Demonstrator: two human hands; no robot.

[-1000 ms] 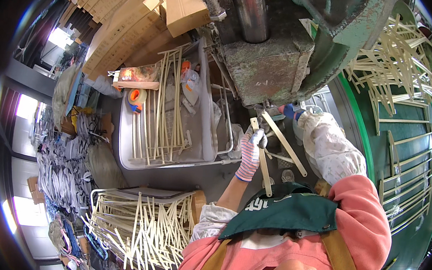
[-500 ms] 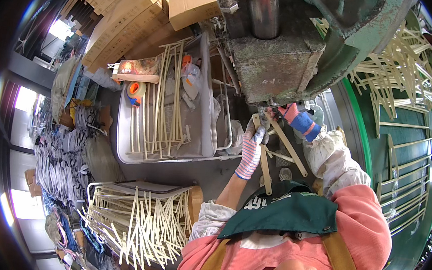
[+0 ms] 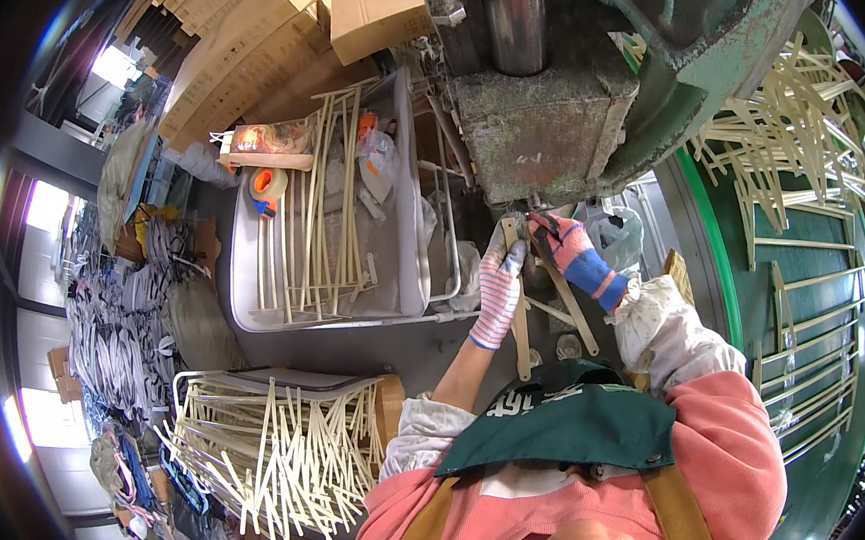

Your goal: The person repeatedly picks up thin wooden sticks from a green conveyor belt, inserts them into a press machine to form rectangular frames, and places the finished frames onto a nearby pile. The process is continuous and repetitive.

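Observation:
Below the head of a green metal press [image 3: 548,128], both my gloved hands are close together. My left hand [image 3: 498,293], in a striped glove, is closed around the upper part of a flat cream bar [image 3: 521,341], which hangs down toward my apron. My right hand [image 3: 572,252], in a pink and blue glove, has its fingers curled at the top of a second cream bar [image 3: 572,305]. What those fingertips grip is hidden under the press. The two bars spread apart downward, and thinner cream rods [image 3: 548,310] show between them.
At the left, a grey-white tray cart [image 3: 412,208] holds long cream rods, a tape dispenser [image 3: 268,188] and a printed pack [image 3: 273,140]. A rack of loose rods [image 3: 279,450] stands nearer. To the right, a green table [image 3: 800,326] carries piled frames [image 3: 784,124]. Cardboard boxes [image 3: 375,10] stand behind.
My right hand has come left and its fingers now cover the upper end of the second bar. That bar's lower end has swung slightly left. My left hand keeps its hold.

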